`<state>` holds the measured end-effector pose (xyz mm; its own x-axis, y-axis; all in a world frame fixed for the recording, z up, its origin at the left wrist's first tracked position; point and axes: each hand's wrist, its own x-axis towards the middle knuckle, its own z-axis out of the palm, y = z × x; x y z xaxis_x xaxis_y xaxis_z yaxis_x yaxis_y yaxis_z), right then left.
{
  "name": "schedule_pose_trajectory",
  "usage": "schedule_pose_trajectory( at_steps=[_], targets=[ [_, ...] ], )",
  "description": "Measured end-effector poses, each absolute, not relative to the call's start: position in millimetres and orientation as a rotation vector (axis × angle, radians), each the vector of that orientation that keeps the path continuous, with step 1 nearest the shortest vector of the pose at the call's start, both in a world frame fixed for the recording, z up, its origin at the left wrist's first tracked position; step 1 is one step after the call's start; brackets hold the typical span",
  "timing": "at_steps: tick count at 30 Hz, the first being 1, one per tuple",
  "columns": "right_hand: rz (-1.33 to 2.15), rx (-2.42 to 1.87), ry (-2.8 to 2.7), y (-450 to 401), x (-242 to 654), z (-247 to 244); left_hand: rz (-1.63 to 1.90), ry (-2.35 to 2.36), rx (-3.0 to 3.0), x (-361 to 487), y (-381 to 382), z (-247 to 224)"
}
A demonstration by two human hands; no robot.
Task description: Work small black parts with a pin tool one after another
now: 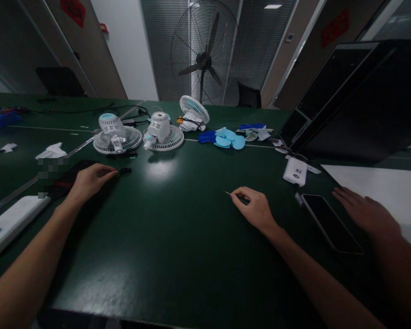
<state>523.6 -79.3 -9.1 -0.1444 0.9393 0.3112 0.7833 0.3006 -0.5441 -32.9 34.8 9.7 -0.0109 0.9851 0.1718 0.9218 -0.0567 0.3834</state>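
Observation:
My left hand [89,183] is closed in a pinch at the left of the green table, with a small black piece [125,171] at its fingertips. The piece's exact kind is too dark to make out. Over the middle right of the table, my right hand [255,208] pinches a thin needle-like metal rod [227,192], whose tip points left. Beyond my left hand two white desk fans [118,135] [163,132] lie face down, and a third fan [193,114] leans tilted behind them. Light blue fan blades [229,138] lie to their right.
Another person's hand [368,214] rests at the right beside a phone [331,224]. A white power bank [295,171] and a large black monitor [356,100] stand behind it. A long white box [12,224] lies at the left, near paper scraps [52,151].

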Motion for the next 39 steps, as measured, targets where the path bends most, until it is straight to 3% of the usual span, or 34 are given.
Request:
schedule_pose_trajectory(
  at_steps=[4,22,39],
  targets=[
    [0.323,-1.545,-1.976,-80,523,-8,0.801,2.093,1.973,-7,31,12],
    [0.36,-1.543,-1.969,-79,523,-8,0.778,2.084,1.913,7,35,3],
    [0.385,-1.558,-1.98,-80,523,-7,0.98,1.833,1.566,-4,39,-2]
  ],
)
